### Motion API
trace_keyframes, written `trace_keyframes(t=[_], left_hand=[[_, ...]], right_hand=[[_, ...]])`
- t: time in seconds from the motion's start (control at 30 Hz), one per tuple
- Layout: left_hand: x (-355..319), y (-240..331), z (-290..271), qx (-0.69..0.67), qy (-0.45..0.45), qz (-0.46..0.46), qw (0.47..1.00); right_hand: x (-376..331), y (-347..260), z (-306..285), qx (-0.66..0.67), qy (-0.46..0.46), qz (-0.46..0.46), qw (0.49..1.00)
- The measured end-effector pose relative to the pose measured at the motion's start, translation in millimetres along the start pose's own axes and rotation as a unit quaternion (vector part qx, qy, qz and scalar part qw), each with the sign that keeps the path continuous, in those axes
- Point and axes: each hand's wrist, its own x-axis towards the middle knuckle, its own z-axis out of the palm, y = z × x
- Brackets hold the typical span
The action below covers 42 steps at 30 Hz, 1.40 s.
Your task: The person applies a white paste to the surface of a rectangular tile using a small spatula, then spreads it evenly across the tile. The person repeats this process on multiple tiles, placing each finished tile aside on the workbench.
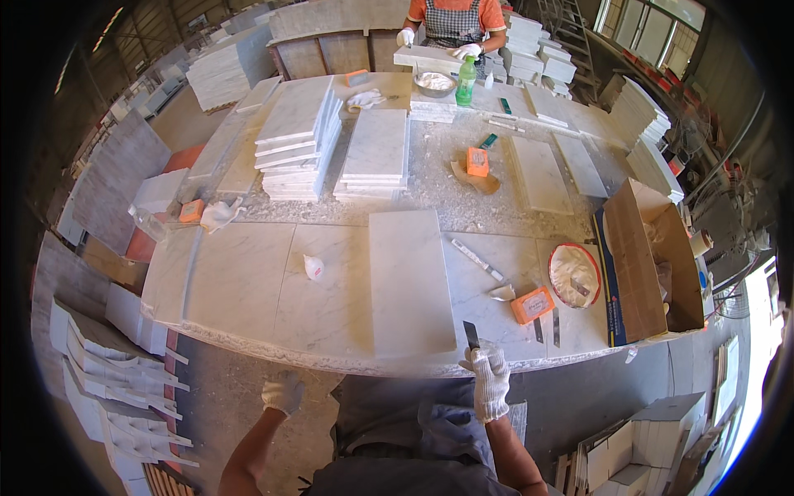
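In front of me a pale grey-veined marble slab (411, 281) lies on top of larger slabs on the workbench. My right hand (490, 380), in a white knit glove, grips a dark flat scraper blade (471, 335) beside the slab's near right corner. Below the bench edge, to the left, hangs my gloved left hand (283, 393), its fingers too indistinct to read. Left of the slab rests a small white squeeze bottle (313, 266). On its right are a white marker-like stick (477, 259), an orange box (532, 306), two thin metal blades (556, 327) and a red-rimmed bowl of white paste (574, 275).
An open cardboard box (641, 264) stands at the bench's right end. Stacked slabs (298, 136) rise farther back, with an orange box (477, 162) and a green bottle (466, 81) beyond. Across the bench a person (453, 29) in white gloves touches a slab. More slabs (116, 388) stand at left.
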Motion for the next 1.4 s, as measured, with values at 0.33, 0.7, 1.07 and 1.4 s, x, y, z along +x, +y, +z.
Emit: trace_keyframes(t=[0.33, 0.7, 1.07, 1.4], left_hand=[[-86, 153, -137, -0.198, 0.156, 0.467, 0.848], [27, 291, -156, -0.202, 0.097, 0.633, 0.741], [72, 288, -204, -0.037, 0.266, 0.454, 0.85], [63, 214, -191, -0.125, 0.47, 0.28, 0.828]], right_hand=[[5, -1, 3, 0.037, -0.004, 0.095, 0.995], [-7, -26, -5, 0.095, 0.054, 0.038, 0.993], [-6, -13, -8, 0.047, 0.109, 0.043, 0.992], [24, -30, -3, 0.01, 0.03, 0.033, 0.999]])
